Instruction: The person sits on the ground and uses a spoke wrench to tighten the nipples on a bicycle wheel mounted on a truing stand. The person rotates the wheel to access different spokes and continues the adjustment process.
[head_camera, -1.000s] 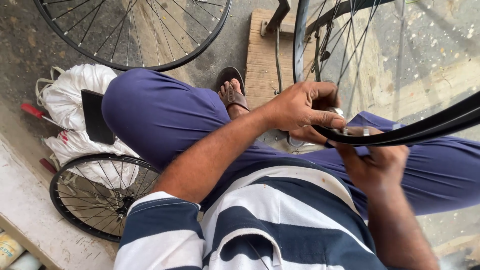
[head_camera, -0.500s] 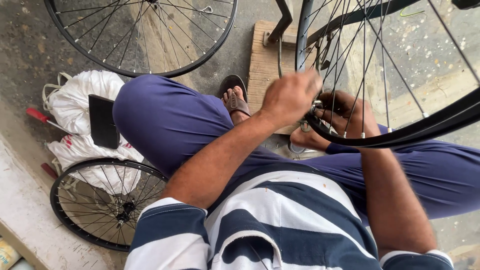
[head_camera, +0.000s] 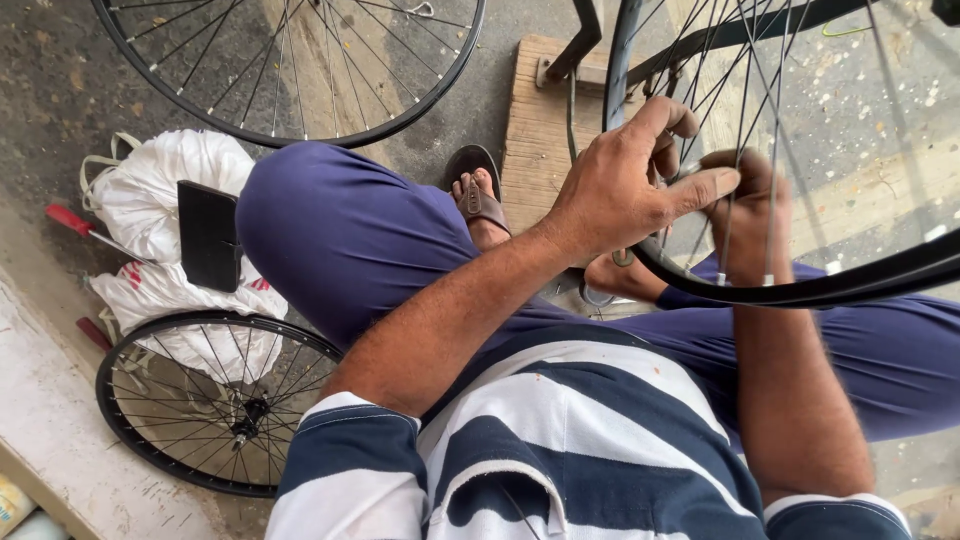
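— Where is the black spoked bicycle wheel rim (head_camera: 800, 290) in relation to the hands?

— It stands upright in front of the seated person's knees, its lower arc crossing just under both hands. The left hand (head_camera: 625, 185) reaches in from the near side, with its thumb stretched out toward the right hand and its other fingers (head_camera: 668, 120) curled in among the thin silver spokes (head_camera: 745, 120). What they pinch, if anything, I cannot tell.

— And the other one?

— The right hand (head_camera: 745, 215) comes up from below, just inside the rim, with fingers bent close together around the spokes (the fingertips are hidden behind the left thumb, so the grip itself cannot be made out). The two hands nearly touch.

— What lies around them?

— A wooden board (head_camera: 540, 120) lies on the floor behind the wheel, beside a foot in a brown sandal (head_camera: 478, 195). To the left, a second black wheel (head_camera: 300, 70) lies at the top. A smaller black wheel (head_camera: 205, 400) lies near a concrete step, partly over white plastic bags (head_camera: 160, 190) that carry a flat black rectangular object (head_camera: 208, 235). A red-handled tool (head_camera: 75, 222) pokes out beside the bags.
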